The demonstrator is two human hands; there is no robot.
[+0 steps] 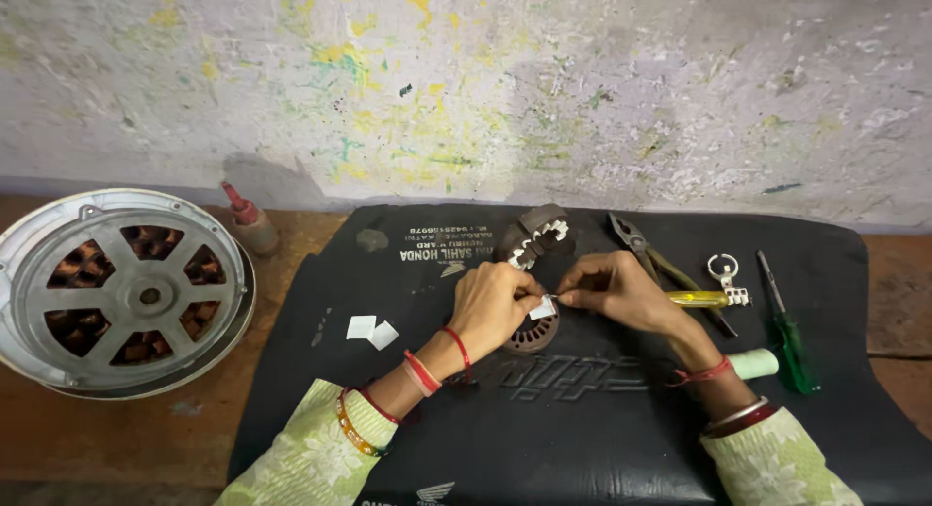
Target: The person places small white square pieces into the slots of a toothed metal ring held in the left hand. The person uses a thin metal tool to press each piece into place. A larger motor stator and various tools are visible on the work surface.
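Both hands meet at the middle of a black rubbery mat (582, 438): the left hand (495, 307) and right hand (616, 287) each pinch an end of a small white paper slip (544, 308), fingertips clenched on it, just above a dark ridged round stator core (532, 336). Two more white paper squares (372, 331) lie flat to the left. Steel pliers (636, 242), a yellow-handled tool (701, 298) and a green-handled screwdriver (788, 336) crowd the right side; a round cast-metal motor housing (121, 292) sits off the mat's left edge.
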